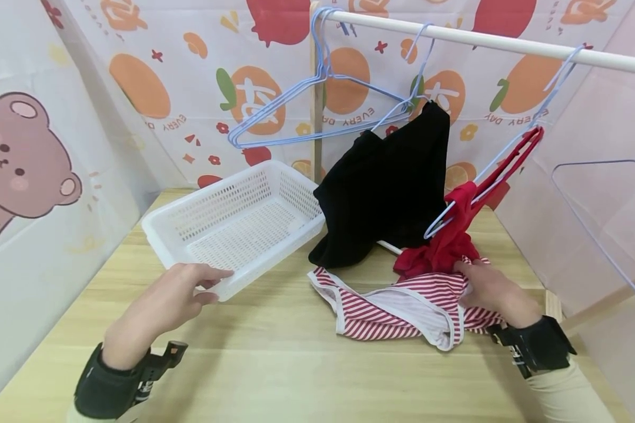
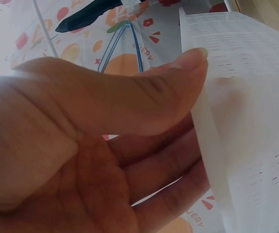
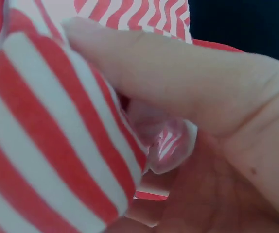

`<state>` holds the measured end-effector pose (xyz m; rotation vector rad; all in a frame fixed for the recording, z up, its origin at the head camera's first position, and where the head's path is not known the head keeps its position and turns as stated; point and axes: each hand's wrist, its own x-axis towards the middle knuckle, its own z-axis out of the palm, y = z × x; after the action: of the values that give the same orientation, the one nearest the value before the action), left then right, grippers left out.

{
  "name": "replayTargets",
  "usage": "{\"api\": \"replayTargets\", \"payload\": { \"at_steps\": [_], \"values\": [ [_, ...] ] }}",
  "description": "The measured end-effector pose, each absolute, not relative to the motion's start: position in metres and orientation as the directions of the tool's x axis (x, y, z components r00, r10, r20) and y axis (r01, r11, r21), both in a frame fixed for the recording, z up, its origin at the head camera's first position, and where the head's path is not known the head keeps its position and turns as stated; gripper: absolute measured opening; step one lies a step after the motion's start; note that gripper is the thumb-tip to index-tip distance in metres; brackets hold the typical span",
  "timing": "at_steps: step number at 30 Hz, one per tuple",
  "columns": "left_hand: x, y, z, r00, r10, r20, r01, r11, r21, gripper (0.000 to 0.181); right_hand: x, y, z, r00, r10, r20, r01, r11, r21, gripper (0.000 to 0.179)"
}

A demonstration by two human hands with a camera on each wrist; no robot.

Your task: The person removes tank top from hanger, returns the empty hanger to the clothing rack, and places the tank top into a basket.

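My left hand (image 1: pixel 174 299) is at the near corner of a white perforated plastic basket (image 1: pixel 267 264), fingers over the rim and thumb against the outer wall. In the left wrist view the thumb (image 2: pixel 178 82) presses the basket wall (image 2: pixel 256 126) while the other fingers pass behind its edge. My right hand (image 1: pixel 489 288) pinches a red-and-white striped garment (image 1: pixel 381 320) with white trim, lying crumpled on the table. In the right wrist view, striped cloth (image 3: pixel 47 131) bunches between thumb and fingers. Just behind it, red cloth (image 1: pixel 436 252) drapes from a blue hanger (image 1: pixel 500 158) onto the table.
A white rail (image 1: pixel 481 40) crosses overhead. Several blue hangers (image 1: pixel 275 108) hang at its left end, and a black garment (image 1: pixel 391 182) hangs mid-rail, down to the table (image 1: pixel 275 370). Another hanger (image 1: pixel 587 217) is at the far right. Printed curtains (image 1: pixel 190 106) stand behind.
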<state>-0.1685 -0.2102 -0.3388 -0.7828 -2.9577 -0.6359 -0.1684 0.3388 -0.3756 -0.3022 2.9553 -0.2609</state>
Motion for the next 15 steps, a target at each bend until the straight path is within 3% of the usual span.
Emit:
{"api": "replayTargets", "payload": {
  "at_steps": [15],
  "values": [
    [-0.17,-0.21,-0.334,-0.88,0.468,0.086,0.462,0.796,0.392,0.043,-0.157,0.346,-0.366,-0.973,-0.232,0.003,-0.23,0.961,-0.152,0.026]
  ]
}}
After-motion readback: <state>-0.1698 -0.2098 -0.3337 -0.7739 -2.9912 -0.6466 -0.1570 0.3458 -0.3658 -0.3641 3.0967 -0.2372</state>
